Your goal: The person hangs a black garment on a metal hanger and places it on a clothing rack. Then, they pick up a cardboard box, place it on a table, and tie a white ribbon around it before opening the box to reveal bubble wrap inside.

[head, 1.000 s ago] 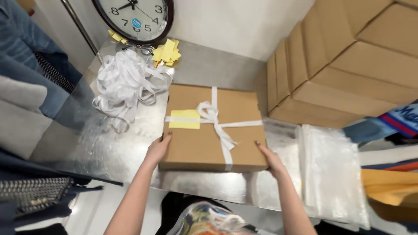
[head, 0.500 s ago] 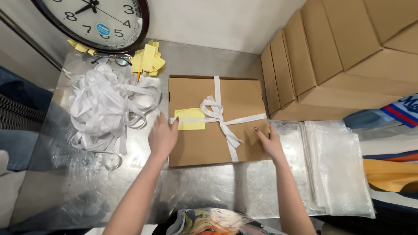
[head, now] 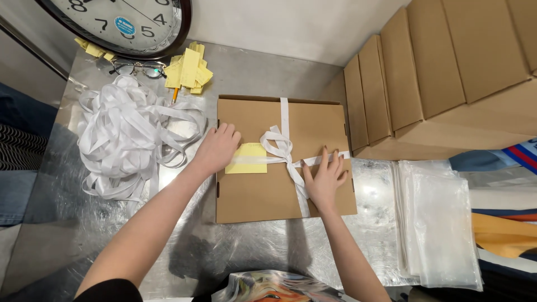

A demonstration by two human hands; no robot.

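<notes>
A flat brown cardboard box [head: 254,193] lies on the metal table [head: 112,229], tied crosswise with white ribbon in a bow [head: 278,142]. A yellow paper slip [head: 246,158] is tucked under the ribbon left of the bow. My left hand [head: 217,148] rests on the box's left edge, fingers beside the slip. My right hand [head: 325,177] lies flat on the lid to the right of the bow, fingers spread over the ribbon. Neither hand grips anything.
A loose heap of white ribbon [head: 126,140] lies left of the box. Behind it are eyeglasses [head: 137,67], yellow slips [head: 187,70] and a round wall clock [head: 120,22]. Stacked cardboard boxes [head: 442,72] stand at right, clear plastic bags [head: 439,223] in front of them.
Both hands slid from the box's near corners onto its lid, the left to the yellow slip, the right beside the bow. The view shifted closer over the box.
</notes>
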